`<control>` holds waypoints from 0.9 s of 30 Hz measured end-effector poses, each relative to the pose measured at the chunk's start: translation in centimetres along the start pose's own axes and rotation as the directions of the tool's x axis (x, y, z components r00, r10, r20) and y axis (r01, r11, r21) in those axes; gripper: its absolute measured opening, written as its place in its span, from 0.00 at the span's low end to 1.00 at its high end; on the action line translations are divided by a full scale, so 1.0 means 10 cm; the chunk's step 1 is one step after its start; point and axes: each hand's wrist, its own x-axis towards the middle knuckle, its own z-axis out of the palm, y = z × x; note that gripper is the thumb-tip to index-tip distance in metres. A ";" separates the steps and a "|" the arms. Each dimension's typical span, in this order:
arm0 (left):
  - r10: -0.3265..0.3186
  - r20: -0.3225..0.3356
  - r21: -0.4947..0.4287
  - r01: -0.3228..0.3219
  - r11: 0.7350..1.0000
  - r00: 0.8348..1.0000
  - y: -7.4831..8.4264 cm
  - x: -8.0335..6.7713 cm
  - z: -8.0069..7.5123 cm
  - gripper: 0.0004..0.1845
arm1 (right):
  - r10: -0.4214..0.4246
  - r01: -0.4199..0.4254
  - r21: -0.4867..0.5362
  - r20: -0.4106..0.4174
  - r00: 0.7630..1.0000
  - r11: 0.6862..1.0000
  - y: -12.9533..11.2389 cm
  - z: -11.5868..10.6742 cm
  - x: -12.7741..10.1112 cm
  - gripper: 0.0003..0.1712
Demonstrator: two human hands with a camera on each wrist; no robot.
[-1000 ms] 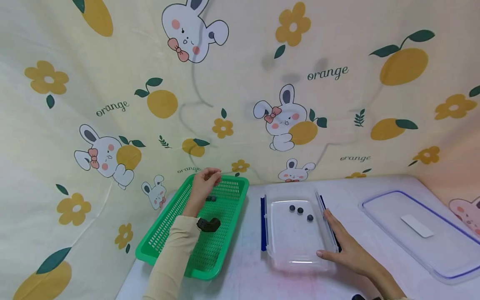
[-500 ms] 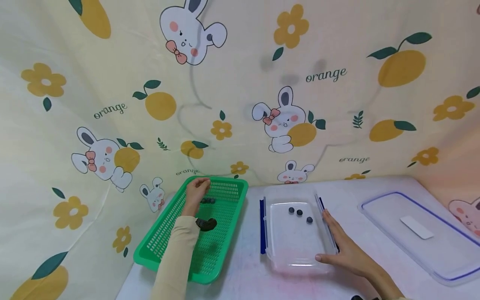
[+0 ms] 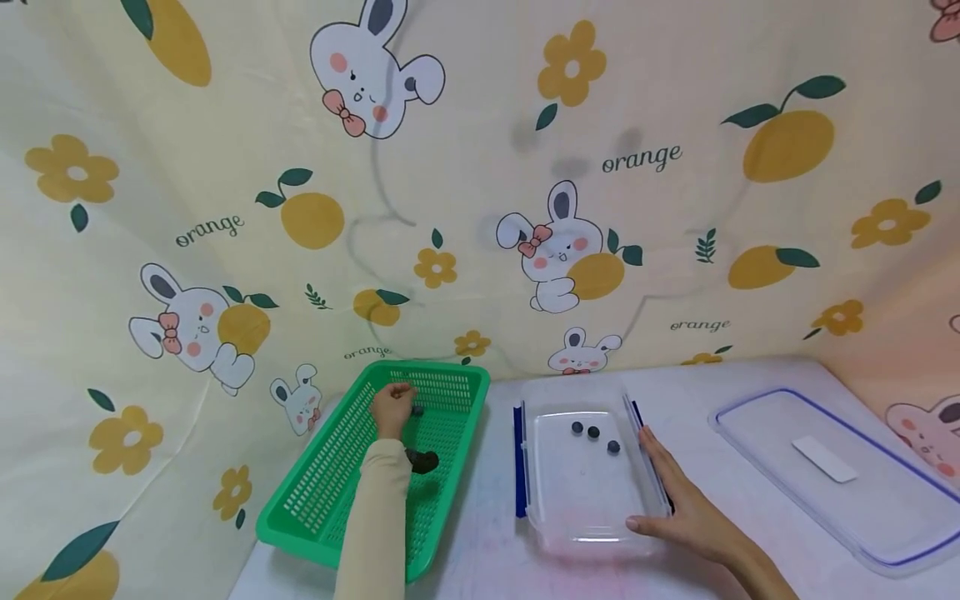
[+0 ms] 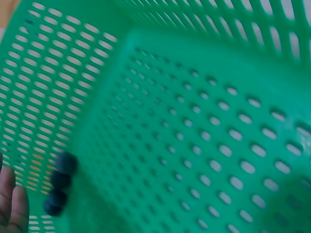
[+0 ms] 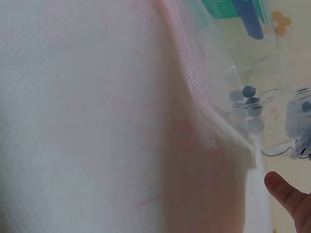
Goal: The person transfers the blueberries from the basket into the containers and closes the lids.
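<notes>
**Hands at work between green basket and clear tub**

A person's left hand (image 3: pixel 392 408) reaches into a green slotted basket (image 3: pixel 322 492) on the white counter (image 3: pixel 705 379), its fingers curled downward at the far end, just beside a small cluster of dark berries (image 4: pixel 59 183). The head view shows the fingers bent over the berries, but whether they pinch one cannot be told; the left wrist view shows only fingertips (image 4: pixel 13 206) at the frame's edge, close to four dark berries lying in a short row on the basket floor. A dark, lumpy object (image 3: pixel 422 460) lies on the basket floor nearer the person, beside the cream sleeve (image 3: pixel 375 525).

To the right of the basket stands a clear plastic container (image 3: pixel 592 533) with blue side clips (image 3: pixel 518 462); three dark berries (image 3: pixel 593 432) lie near its far end. The right hand (image 3: pixel 678 504) rests flat and relaxed against the container's right wall and near corner, fingers straight, gripping nothing. Well apart to the right lies the container's clear, blue-rimmed lid (image 3: pixel 832 475). A cloth printed with rabbits and oranges (image 3: pixel 480 183) hangs behind.
</notes>
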 end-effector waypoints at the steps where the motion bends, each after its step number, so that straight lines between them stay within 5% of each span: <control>1: 0.003 0.001 0.011 -0.003 1.000 1.000 -0.04 0.00 0.02 0.12 | 0.003 -0.003 0.002 0.001 1.000 1.000 0.00 0.00 0.00 0.65; 14: -0.010 0.103 0.125 -0.002 0.992 0.995 -0.34 -0.01 0.12 0.17 | -0.040 0.040 0.027 -0.018 0.999 0.999 0.00 0.02 -0.01 0.65; 27: 0.015 0.135 0.246 -0.048 0.968 0.991 -0.37 0.01 0.18 0.18 | -0.021 0.021 0.020 -0.011 1.000 1.000 0.00 0.04 0.00 0.64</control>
